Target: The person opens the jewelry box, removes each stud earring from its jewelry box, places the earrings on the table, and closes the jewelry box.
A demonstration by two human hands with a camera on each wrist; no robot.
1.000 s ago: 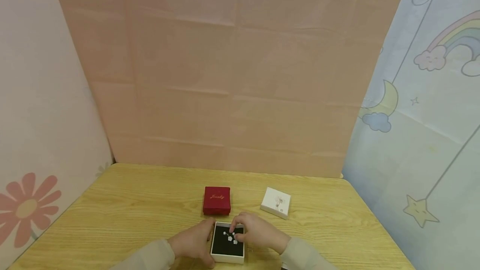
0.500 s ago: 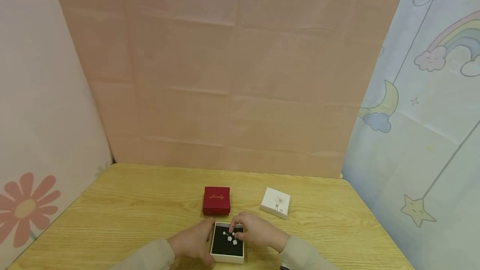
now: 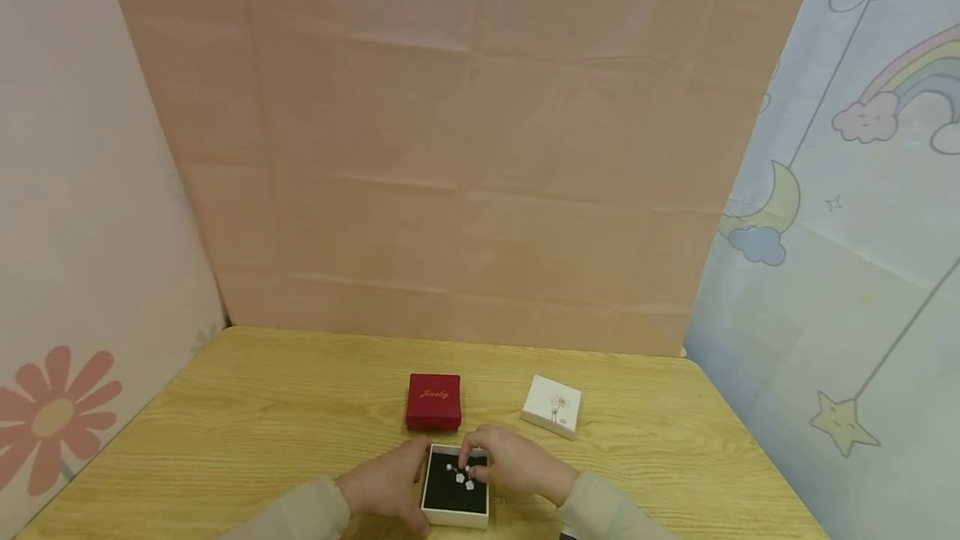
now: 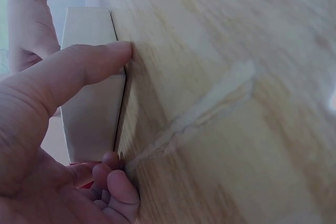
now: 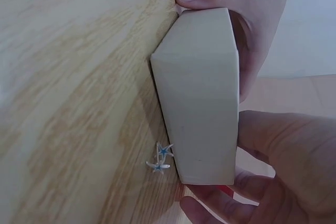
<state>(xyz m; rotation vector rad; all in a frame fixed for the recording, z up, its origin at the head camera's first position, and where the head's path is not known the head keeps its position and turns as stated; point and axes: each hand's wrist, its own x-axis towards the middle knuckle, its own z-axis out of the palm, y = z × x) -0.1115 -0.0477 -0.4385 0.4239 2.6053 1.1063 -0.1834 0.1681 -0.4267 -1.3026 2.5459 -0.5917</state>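
An open white jewelry box [image 3: 455, 517] with a black pad [image 3: 441, 490] inside stands at the near middle of the table. My left hand [image 3: 384, 480] holds it from the left, thumb at the near corner and fingers at the far one. Over the right side of the box, my right hand [image 3: 517, 463] has its thumb and index finger around the pearl end of an earring [image 3: 469, 485] on the pad. Another white flower earring [image 3: 460, 478] with a pearl lies beside it. In the right wrist view the box wall hides the pad and both earrings.
Behind the box sit a closed red jewelry box [image 3: 433, 401] and, farther right, a white lid [image 3: 552, 406] with a flower print. Two small blue-and-silver starfish earrings [image 5: 160, 159] lie on the table along the box's right side. A dark-and-white object [image 3: 567, 532] is partly hidden under the right sleeve.
Both hands, the box and the earrings hold nearly the same place as before.
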